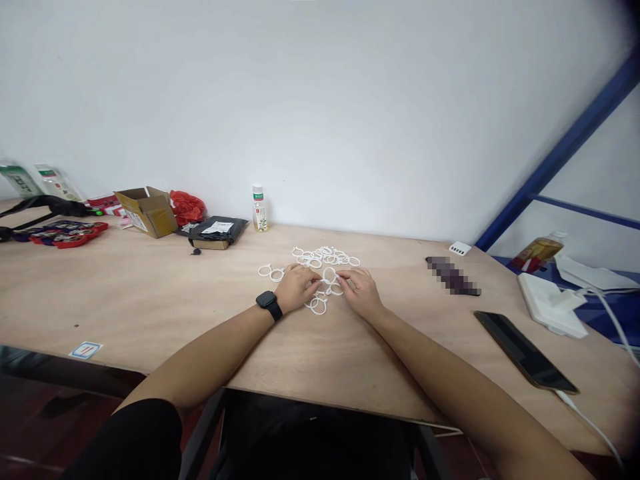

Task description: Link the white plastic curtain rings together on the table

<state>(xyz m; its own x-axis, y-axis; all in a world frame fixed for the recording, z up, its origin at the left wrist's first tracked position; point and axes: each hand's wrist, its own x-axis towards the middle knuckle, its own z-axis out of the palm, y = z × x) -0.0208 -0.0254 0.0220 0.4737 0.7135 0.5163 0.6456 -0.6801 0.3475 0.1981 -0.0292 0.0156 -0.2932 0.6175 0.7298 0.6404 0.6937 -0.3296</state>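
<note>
Both hands meet over the middle of the table. My left hand (296, 288), with a black watch on its wrist, has its thumb and fingers closed at the left side of a white plastic ring (329, 269). My right hand (362, 291) pinches the right side of that same ring, which looks like a curtain ring with a small eyelet. Beneath the fingers, more linked or overlapping rings (319, 313) lie partly hidden. Just beyond the hands is a loose pile of similar rings (327, 255). Left of it, two rings (271, 272) lie side by side.
Near the wall stand a small bottle (260, 212), a black package (220, 229) and an open cardboard box (153, 215). To the right lie a phone (525, 350) on a cable, a blurred dark item (453, 275) and a white power strip (550, 307). A blue metal frame (560, 157) rises there.
</note>
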